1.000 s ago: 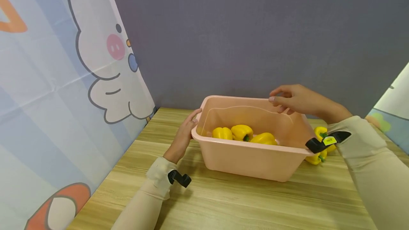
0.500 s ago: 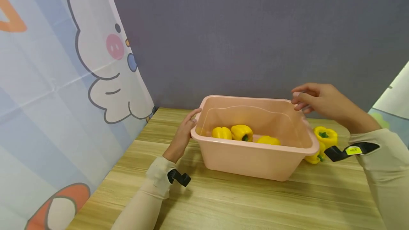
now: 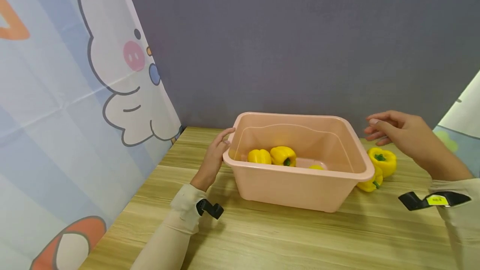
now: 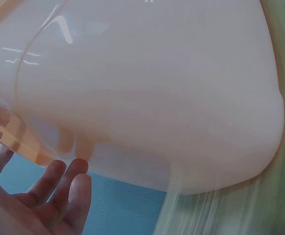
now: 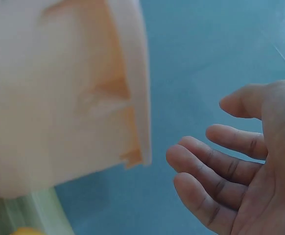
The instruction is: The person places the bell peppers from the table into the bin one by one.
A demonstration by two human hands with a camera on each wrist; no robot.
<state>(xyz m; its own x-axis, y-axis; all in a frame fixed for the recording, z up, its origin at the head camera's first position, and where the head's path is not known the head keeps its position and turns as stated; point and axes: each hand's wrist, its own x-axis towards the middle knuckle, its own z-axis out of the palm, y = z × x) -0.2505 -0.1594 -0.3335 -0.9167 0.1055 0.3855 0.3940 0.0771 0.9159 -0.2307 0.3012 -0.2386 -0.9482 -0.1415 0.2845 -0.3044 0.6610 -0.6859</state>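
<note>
A pink plastic basin (image 3: 292,186) stands on the wooden table. Inside it lie a yellow bell pepper (image 3: 259,156) at the left, a second bell pepper (image 3: 283,156) beside that one, and a third yellow piece mostly hidden by the front wall. My left hand (image 3: 213,161) rests against the basin's left rim; in the left wrist view its relaxed fingers (image 4: 76,196) touch the outer wall below the rim. My right hand (image 3: 408,138), holding nothing, hovers right of the basin with loosely bent fingers, above and behind more yellow bell peppers (image 3: 383,162) on the table.
A grey wall panel (image 3: 300,45) rises directly behind the table. At the left hangs a cartoon-printed cloth (image 3: 93,116) along the table's side. Wood tabletop (image 3: 285,236) extends in front of the basin.
My right hand has moved rightward from over the basin to beyond its right rim. The third yellow pepper in the basin has rolled right behind the front wall. My left hand stays put.
</note>
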